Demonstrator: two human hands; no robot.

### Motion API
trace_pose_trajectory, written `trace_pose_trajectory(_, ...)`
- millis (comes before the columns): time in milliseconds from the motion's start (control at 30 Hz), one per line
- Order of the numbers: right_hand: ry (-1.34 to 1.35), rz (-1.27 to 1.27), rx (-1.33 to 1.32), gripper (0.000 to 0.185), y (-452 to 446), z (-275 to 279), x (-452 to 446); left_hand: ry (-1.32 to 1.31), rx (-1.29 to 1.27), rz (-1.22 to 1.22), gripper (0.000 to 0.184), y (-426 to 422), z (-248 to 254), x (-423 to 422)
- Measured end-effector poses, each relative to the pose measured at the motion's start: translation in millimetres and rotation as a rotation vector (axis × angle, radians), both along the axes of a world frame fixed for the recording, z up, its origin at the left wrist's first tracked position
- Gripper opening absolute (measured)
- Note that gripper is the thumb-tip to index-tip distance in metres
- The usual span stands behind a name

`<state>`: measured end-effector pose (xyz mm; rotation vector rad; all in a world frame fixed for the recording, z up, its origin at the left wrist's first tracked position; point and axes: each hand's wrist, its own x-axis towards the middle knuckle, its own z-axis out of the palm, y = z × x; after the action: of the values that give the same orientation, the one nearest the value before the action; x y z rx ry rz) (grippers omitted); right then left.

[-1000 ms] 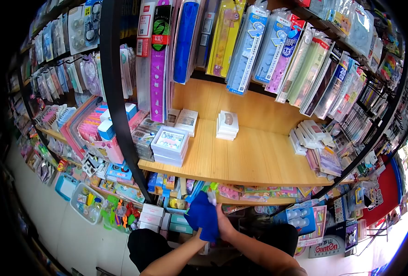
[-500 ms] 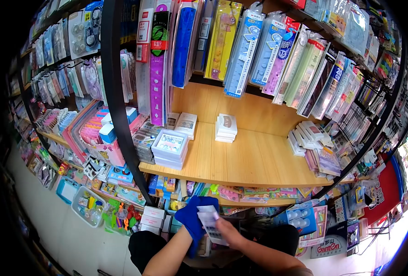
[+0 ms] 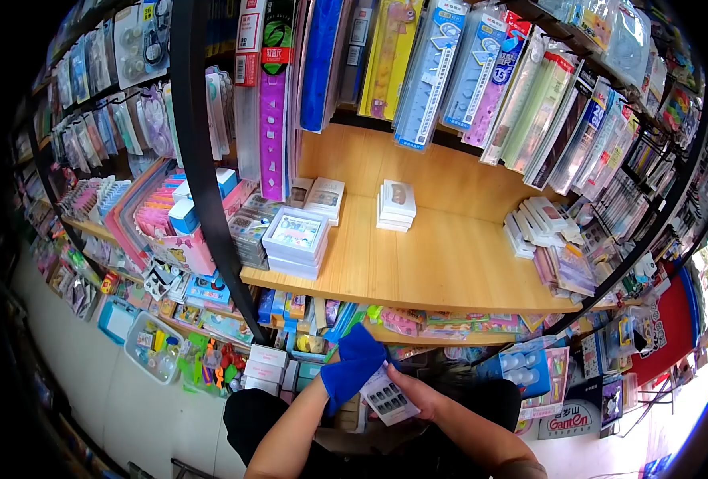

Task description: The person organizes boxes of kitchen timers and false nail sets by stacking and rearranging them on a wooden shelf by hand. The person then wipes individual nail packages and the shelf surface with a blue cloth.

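A blue cloth (image 3: 352, 364) covers my left hand (image 3: 339, 383), whose fingers are hidden beneath it. My right hand (image 3: 416, 393) grips the right side of a flat white pack (image 3: 389, 397) with rows of small dark ovals on its face. The cloth touches the pack's upper left edge. Both hands are low in front of the wooden shelf (image 3: 418, 275), above my lap. On that shelf stand a short stack of white boxes (image 3: 396, 203) in the middle and a taller stack of white boxes (image 3: 296, 239) at the left.
Packaged rulers (image 3: 430, 76) hang above the shelf. A black post (image 3: 196, 144) rises at its left. More thin packs (image 3: 539, 227) lie at its right end. White boxes (image 3: 266, 364) are stacked low, left of my hands. A blue box (image 3: 517, 369) stands at the right.
The pack has turned so its face with dark ovals shows. The blue cloth has shifted and now lies against its upper edge. The view has tilted slightly.
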<state>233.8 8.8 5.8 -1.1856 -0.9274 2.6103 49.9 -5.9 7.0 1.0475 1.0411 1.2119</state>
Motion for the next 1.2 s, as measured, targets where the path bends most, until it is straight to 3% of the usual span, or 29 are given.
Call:
trace_pose_trajectory(33,-0.070,0.009,0.030,0.066,0,2,-1,-0.088,-0.005,0.025,0.011,2,-13,2)
trace_pose_trajectory(133,-0.010,0.026,0.077,0.066,2,0,3,0.053,0.127,-0.006,0.009,3,-27,0)
trace_pose_trajectory(200,0.038,0.012,0.082,0.068,2,3,6,0.576,0.603,-0.093,0.013,11,-15,-15)
trace_pose_trajectory(267,0.097,-0.025,0.092,0.071,-1,17,8,0.719,0.843,-0.075,0.019,11,-9,-17)
trace_pose_trajectory(300,0.126,-0.030,0.093,0.073,0,18,10,0.601,0.847,-0.016,0.022,8,-9,-12)
trace_pose_trajectory(367,0.183,-0.042,0.097,0.077,2,21,15,0.631,0.890,0.030,0.023,6,-2,-11)
trace_pose_trajectory(433,0.258,-0.083,0.091,0.084,2,29,17,0.930,0.964,0.003,0.018,5,22,-17)
trace_pose_trajectory(533,0.468,-0.098,0.051,0.089,10,30,22,0.971,0.836,0.047,0.014,7,4,-19)
trace_pose_trajectory(633,0.629,-0.268,-0.053,0.095,22,27,34,0.055,0.164,0.108,0.010,2,-8,-6)
trace_pose_trajectory(700,0.612,-0.242,0.017,0.097,23,34,34,0.275,0.252,0.124,0.007,10,-21,-10)
trace_pose_trajectory(733,0.592,-0.228,0.048,0.097,23,35,35,-0.164,0.118,0.100,0.006,10,-24,-9)
trace_pose_trajectory(800,0.570,-0.205,0.091,0.098,23,34,35,-0.615,0.070,0.032,0.018,11,-29,-8)
trace_pose_trajectory(900,0.531,-0.178,0.135,0.098,25,22,33,-0.740,0.033,0.130,0.014,-1,-1,-2)
trace_pose_trajectory(1000,0.406,-0.144,0.216,0.096,24,15,31,-0.655,-0.002,0.274,0.010,5,-6,3)
trace_pose_trajectory(1067,0.316,-0.102,0.346,0.087,23,10,28,0.279,0.320,0.623,0.010,6,-4,16)
trace_pose_trajectory(1200,0.152,-0.066,0.689,0.067,20,-10,10,0.932,0.457,0.667,0.009,3,-15,19)
